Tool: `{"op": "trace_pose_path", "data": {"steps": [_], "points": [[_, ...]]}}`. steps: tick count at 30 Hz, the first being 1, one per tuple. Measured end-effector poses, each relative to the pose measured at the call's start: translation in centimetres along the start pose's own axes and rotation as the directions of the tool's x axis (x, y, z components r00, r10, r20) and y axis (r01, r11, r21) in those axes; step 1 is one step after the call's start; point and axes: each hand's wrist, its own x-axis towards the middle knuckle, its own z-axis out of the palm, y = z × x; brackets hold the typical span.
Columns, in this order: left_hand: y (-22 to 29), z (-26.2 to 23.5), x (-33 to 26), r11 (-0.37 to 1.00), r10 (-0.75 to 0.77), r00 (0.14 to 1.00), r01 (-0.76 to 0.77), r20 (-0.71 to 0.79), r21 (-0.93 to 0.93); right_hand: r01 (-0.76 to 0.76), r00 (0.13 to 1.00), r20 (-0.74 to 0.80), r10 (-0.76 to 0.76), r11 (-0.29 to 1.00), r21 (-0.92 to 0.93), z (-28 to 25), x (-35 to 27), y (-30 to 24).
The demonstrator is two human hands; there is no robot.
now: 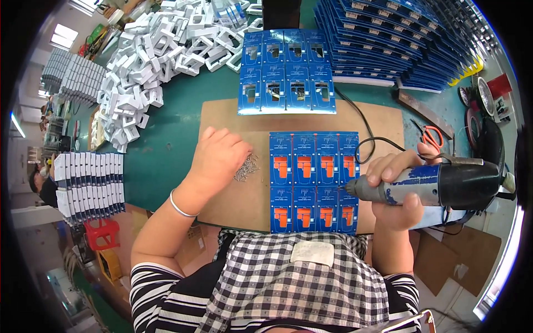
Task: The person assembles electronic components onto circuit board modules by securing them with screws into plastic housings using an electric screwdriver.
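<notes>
My right hand (397,188) is wrapped round a grey and black electric screwdriver (413,184), held level with its tip pointing left over the near blue sheet. That blue sheet (315,183) lies on a brown board and carries two rows of orange pieces (304,166). To its left, my left hand (218,158) has its fingers bent together at the edge of a small heap of screws (248,168); what its fingertips pinch, if anything, is hidden. Farther off lies a second blue sheet (286,72) with cut-out windows and no orange pieces.
White plastic frames (161,53) are heaped at the back left. Tall stacks of blue sheets (383,44) stand at the back right. At the left edge are stacked white pieces (89,186). Orange-handled scissors (432,137) and a black cable (363,119) lie at right.
</notes>
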Motion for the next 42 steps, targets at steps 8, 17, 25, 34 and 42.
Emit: {"op": "trace_pose_path", "data": {"steps": [8,17,25,34,42], "points": [[0.0,0.5,1.2,0.999,-0.039,0.997,0.040,0.059,-0.015,0.011,0.998,-0.068,-0.003,0.994,0.108,-0.5,-0.7,-1.2],[3.6,-0.2,2.1,0.903,-0.135,0.990,0.106,-0.041,-0.416,0.065,0.988,-0.142,-0.054,0.995,0.075,-2.3,0.1,-2.6],[11.0,1.2,7.2,0.724,0.069,0.997,-0.023,0.039,-0.689,0.125,0.990,-0.092,-0.109,0.972,0.200,-4.3,-0.7,-3.0],[13.1,3.7,9.2,0.804,0.202,0.979,-0.174,-0.014,-0.568,0.198,0.979,-0.070,-0.192,0.975,0.102,-5.5,-1.4,-2.5],[13.5,3.2,9.8,0.863,0.223,0.974,-0.177,0.041,-0.474,0.171,0.983,-0.084,-0.164,0.982,0.086,-5.5,-1.6,-2.5]]}}
